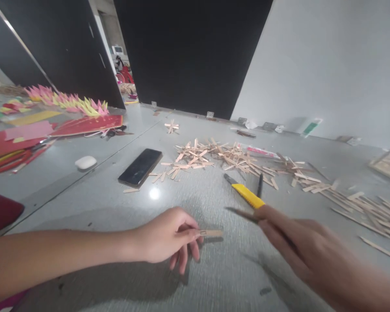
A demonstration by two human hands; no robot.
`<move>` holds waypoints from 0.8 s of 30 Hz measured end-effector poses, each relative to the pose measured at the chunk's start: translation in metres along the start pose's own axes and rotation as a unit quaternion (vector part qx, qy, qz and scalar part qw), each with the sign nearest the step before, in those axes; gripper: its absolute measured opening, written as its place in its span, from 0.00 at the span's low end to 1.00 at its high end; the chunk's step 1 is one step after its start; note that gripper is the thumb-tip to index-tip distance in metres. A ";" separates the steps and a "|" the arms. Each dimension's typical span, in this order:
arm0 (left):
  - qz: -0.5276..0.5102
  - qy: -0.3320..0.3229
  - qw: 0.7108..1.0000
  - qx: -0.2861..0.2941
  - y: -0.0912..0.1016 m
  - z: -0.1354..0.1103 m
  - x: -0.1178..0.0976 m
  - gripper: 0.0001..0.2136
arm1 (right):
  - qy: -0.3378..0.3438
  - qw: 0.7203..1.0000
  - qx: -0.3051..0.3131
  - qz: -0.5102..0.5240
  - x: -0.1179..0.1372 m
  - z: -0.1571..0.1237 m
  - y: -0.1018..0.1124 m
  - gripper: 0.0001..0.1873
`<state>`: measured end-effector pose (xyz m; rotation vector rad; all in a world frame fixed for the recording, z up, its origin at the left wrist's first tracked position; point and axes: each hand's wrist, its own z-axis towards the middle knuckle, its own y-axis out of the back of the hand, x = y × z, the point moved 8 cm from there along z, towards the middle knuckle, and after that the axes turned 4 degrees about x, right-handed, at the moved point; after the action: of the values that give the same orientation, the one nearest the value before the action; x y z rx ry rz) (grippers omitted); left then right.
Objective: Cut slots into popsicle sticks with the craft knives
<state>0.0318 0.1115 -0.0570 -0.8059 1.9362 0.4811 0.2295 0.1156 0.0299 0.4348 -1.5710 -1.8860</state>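
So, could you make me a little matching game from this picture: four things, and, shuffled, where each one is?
1. black phone
2. wooden strip with a small dark mark
3. white rounded object
4. pointed tool

A. left of the phone
B. held in the right hand
C. pinched in the left hand
D. between the white object and the wooden pile

Pairs: 1-D, 2-C, 3-A, 4-B
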 end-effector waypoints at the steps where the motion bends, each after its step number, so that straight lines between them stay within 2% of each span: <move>1: 0.007 0.009 1.000 0.008 -0.001 0.001 0.003 0.11 | 0.038 0.999 0.006 0.001 0.013 0.001 -0.002 0.15; 4: 0.025 0.028 0.999 0.030 -0.005 -0.001 0.006 0.12 | 0.124 0.992 0.006 -0.014 0.051 -0.003 -0.010 0.17; 8: 0.025 0.049 0.996 0.065 -0.012 -0.005 0.004 0.13 | 0.137 0.984 -0.067 -0.091 0.073 -0.011 -0.015 0.30; 14: 0.040 0.054 0.995 0.076 -0.016 -0.007 0.005 0.13 | 0.106 0.989 -0.011 -0.106 0.068 -0.020 -0.043 0.25; 20: 0.040 0.045 0.995 0.076 -0.014 -0.008 0.007 0.13 | 0.088 0.990 0.006 -0.109 0.068 -0.026 -0.053 0.20; 24: 0.032 0.046 0.995 0.077 -0.014 -0.007 0.006 0.12 | 0.085 0.991 0.003 -0.106 0.068 -0.025 -0.052 0.19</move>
<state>0.0353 0.0949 -0.0591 -0.6783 2.0612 0.3341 0.1809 0.0566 -0.0160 0.7705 -1.4654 -1.9445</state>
